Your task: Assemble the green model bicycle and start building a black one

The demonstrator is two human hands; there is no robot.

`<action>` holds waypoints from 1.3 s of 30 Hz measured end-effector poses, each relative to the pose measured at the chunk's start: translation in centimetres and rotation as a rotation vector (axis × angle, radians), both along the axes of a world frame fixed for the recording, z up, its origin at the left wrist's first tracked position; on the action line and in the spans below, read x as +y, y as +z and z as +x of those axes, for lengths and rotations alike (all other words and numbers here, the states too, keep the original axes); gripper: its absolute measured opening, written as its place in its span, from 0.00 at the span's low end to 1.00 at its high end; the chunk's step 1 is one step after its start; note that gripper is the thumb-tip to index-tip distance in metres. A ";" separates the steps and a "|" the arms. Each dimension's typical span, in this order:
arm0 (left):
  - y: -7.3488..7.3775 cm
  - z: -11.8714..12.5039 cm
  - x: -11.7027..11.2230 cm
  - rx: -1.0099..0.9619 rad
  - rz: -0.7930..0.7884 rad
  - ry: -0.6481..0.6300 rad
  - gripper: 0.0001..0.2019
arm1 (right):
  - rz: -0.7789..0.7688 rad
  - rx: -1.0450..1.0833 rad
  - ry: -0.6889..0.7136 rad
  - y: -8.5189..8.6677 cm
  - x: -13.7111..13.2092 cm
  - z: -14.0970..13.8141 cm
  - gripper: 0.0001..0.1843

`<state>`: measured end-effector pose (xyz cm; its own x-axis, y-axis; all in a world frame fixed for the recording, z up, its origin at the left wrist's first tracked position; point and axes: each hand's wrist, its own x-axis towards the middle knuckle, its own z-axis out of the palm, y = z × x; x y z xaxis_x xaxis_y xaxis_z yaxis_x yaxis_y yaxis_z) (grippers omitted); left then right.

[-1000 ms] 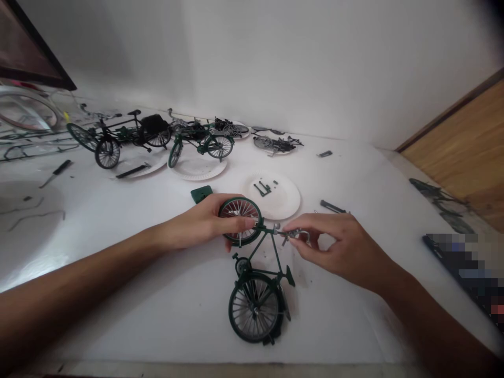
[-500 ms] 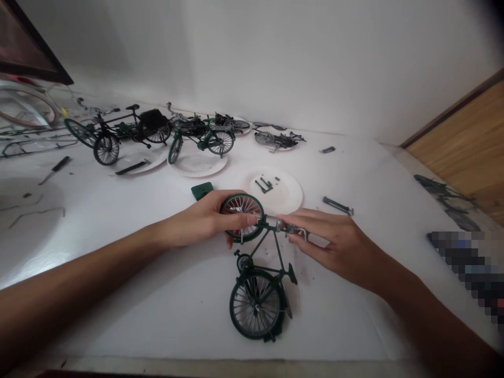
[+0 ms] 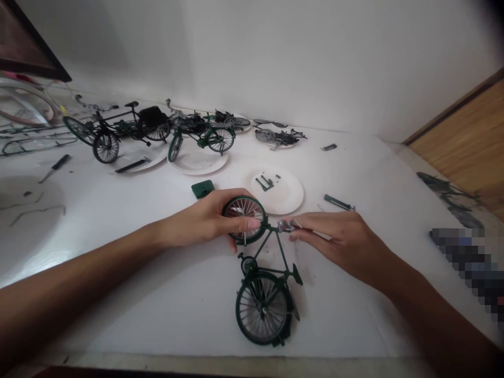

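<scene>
Gripping the upper wheel [image 3: 243, 220] of the green model bicycle [image 3: 271, 252], your left hand [image 3: 205, 220] stays clamped around its rim, while your right hand [image 3: 338, 244] pinches a small silver part [image 3: 285, 226] at the frame's end, grip closed on it. The bicycle lies on the white tabletop [image 3: 118, 320], just below a paper plate [image 3: 289, 197] holding dark parts [image 3: 264, 183].

A long white tabletop [image 3: 346, 310] beneath a dark-green metal model bicycle [image 3: 263, 310] at lower centre, round white paper plates [image 3: 285, 202] across the middle, a flat green rectangular piece [image 3: 202, 188] beside them, and a black-handled screwdriver [image 3: 55, 168] at upper left.
</scene>
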<state>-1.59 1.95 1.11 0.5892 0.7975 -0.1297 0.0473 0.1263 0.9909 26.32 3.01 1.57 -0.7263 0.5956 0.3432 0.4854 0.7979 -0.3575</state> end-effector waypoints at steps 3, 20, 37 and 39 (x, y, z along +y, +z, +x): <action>-0.1 0.0 -0.1 -0.013 -0.017 -0.006 0.14 | 0.024 0.015 -0.066 0.3 0.0 0.1 0.08; -0.5 1.2 -1.2 -0.184 -0.146 0.113 0.11 | 0.470 0.093 -0.199 0.3 -0.9 -0.9 0.07; -0.8 2.7 -2.1 -0.305 -0.227 0.290 0.13 | 0.553 0.063 -0.255 0.3 -0.8 -2.3 0.05; -0.9 2.8 -2.0 -0.317 -0.227 0.305 0.12 | 0.449 0.090 -0.297 0.3 -1.2 -2.6 0.08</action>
